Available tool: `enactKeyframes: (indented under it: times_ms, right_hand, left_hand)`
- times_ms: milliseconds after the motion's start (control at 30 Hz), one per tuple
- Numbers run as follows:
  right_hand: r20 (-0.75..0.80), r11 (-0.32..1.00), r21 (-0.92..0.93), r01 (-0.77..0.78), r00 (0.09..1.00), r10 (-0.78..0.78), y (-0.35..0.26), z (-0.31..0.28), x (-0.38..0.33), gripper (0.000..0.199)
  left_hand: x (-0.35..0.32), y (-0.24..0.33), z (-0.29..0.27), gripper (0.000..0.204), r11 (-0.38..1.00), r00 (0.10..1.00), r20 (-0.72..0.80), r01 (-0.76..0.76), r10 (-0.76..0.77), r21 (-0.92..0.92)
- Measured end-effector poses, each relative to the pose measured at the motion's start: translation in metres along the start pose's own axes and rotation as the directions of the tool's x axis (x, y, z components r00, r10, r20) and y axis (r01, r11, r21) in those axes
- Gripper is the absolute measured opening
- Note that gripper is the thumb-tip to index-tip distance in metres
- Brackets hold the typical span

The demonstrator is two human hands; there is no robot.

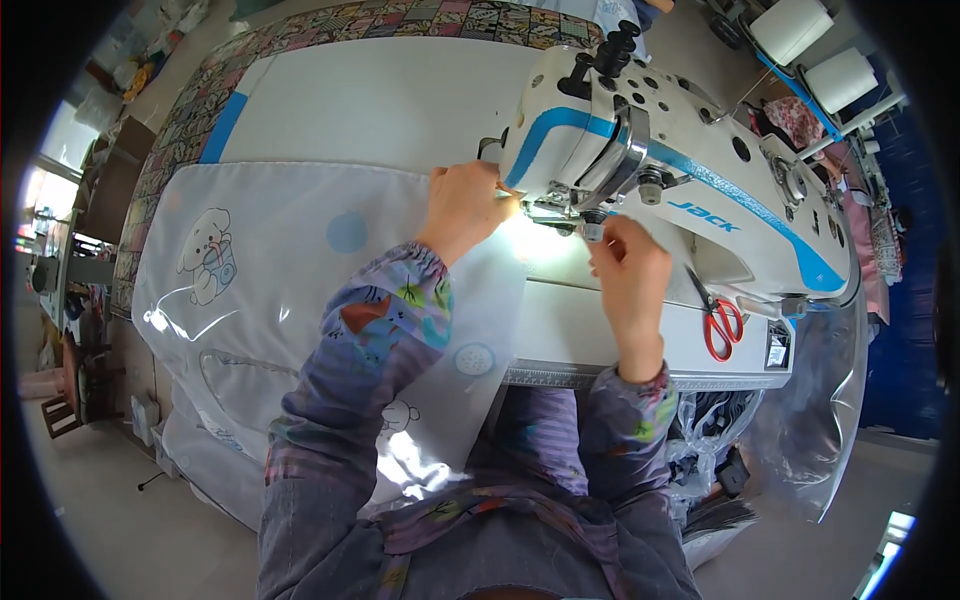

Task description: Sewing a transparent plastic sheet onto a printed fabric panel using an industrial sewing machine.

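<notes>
Head view, looking down on a sewing station. I see the left hand [463, 205] lying on the white printed fabric [300, 270], fingers bent and pressed together, its fingertips at the brightly lit needle area of the white-and-blue sewing machine [660, 150]. The right hand [628, 262] sits just right of the needle, fingers curled upward toward the presser-foot parts; whether it pinches anything I cannot tell, since the glare hides the fingertips.

The fabric spreads from the needle leftward over the bench [380, 100] and hangs off its near edge toward my lap; it bears a cartoon bear print [207, 255] and pale blue dots. A pair of red-handled scissors [718, 318] lies on the machine bed, near the right hand but apart from it. Two white thread cones [815, 50] stand behind the machine. A patchwork cloth [440, 18] borders the bench's far edge.
</notes>
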State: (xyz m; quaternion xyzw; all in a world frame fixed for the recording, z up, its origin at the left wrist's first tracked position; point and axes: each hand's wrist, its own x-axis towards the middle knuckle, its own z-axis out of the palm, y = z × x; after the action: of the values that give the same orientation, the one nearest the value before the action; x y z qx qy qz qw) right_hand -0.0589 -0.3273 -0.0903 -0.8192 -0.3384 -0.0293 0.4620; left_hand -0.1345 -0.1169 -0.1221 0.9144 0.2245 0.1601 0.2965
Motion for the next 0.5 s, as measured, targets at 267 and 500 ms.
enactKeyframes:
  times_ms: [267,500]
  right_hand:
    - [0.075,0.999,-0.025,0.047,0.996,-0.044,-0.004,-0.011,0.019,0.011]
    - [0.058,0.999,0.007,0.042,0.997,-0.043,-0.013,-0.008,0.011,0.012]
  left_hand:
    - [0.011,-0.004,0.004,0.019,0.999,0.999,0.014,0.032,-0.032,0.041]
    - [-0.006,-0.008,0.001,0.019,0.998,0.998,-0.003,-0.055,0.055,0.002]
